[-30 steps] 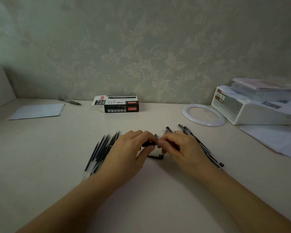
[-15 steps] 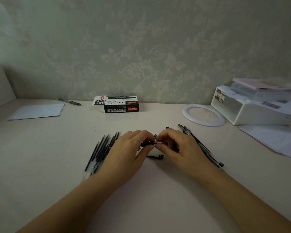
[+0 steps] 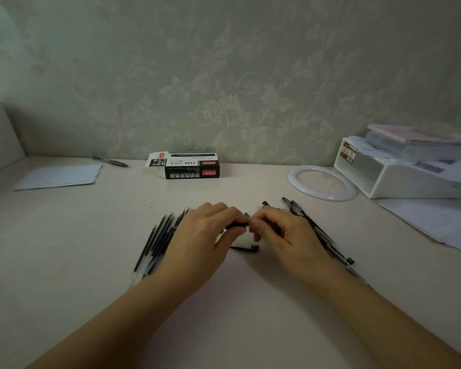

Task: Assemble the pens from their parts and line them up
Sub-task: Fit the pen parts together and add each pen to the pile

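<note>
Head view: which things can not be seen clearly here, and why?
1. Pen part, head view: the left hand and right hand cover all but a short dark piece, so its ends and fit are hidden.
2. Refills: the left hand covers their right side; no count possible.
3. Pens: partly behind the right hand.
4. Box print: too small.
5. Papers: cut by the right edge.

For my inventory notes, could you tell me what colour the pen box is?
Pen box: black front, white top, red labels; head view.
</note>
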The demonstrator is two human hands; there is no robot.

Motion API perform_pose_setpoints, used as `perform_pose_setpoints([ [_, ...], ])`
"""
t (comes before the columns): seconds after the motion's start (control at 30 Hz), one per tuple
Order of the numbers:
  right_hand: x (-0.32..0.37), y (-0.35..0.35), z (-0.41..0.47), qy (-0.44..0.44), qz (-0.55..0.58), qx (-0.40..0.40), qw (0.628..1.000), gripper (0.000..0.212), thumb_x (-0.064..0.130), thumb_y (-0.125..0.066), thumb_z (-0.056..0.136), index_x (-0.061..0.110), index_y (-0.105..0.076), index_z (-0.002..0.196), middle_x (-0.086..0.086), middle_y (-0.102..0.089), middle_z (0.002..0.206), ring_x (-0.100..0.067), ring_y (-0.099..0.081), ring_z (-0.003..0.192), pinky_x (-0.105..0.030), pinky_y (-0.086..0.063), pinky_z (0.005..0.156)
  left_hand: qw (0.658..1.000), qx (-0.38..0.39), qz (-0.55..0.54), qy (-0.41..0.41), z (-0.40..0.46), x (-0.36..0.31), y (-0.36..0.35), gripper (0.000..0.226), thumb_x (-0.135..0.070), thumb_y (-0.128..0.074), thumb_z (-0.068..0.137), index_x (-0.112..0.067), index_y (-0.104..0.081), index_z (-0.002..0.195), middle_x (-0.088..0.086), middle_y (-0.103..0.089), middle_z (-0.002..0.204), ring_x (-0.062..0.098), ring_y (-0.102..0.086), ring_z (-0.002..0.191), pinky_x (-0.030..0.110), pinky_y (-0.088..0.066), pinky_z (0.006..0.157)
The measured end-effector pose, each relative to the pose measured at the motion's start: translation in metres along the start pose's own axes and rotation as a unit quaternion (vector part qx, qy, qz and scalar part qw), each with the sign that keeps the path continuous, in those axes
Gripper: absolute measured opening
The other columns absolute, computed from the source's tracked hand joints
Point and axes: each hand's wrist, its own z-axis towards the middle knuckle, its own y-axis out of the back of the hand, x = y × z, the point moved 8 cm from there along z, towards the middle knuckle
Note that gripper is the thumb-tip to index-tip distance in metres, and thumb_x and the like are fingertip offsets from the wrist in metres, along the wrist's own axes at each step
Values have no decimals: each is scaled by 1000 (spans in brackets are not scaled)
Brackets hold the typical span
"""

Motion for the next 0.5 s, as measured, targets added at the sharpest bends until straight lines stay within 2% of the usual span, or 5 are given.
perform_pose_setpoints([
  [0.13,-7,3,1,-19,-158,-18,987,41,64,-50,86,31,-67,102,22,-56,87,-6,-48,85,-26,-36,75,998,-9,-8,67,-4,14,2,10,-24,-60,93,-24,-65,100,-9,-64,87,11,-58,71,34,-51,64],
  [0.23,-7,-9,-2,-6,-244,46,969,33,58,-63,83,35,-69,107,19,-53,101,-8,-42,98,-28,-23,79,994,-12,9,107,-5,24,5,11,-26,-59,93,-25,-66,101,-10,-64,87,11,-57,68,33,-50,64],
  [0.33,-4,-18,-5,7,-261,79,962,12,43,-61,91,37,-67,100,21,-51,106,-7,-41,105,-29,-20,77,995,23,21,98,-5,23,0,12,-25,-59,93,-22,-68,100,-8,-62,86,12,-56,68,33,-49,67],
  [0.4,-2,-14,-5,7,-249,57,967,6,31,-59,94,33,-62,98,22,-55,101,-6,-44,101,-30,-23,79,994,43,22,94,-5,23,-3,13,-24,-58,93,-22,-69,100,-7,-61,87,11,-55,69,31,-48,67],
  [0.5,-4,1,-3,-6,-211,5,977,3,28,-62,94,29,-60,96,24,-56,88,-7,-49,92,-30,-28,82,994,48,22,99,-6,26,-4,13,-25,-58,93,-23,-69,100,-8,-61,89,11,-55,70,31,-47,68],
])
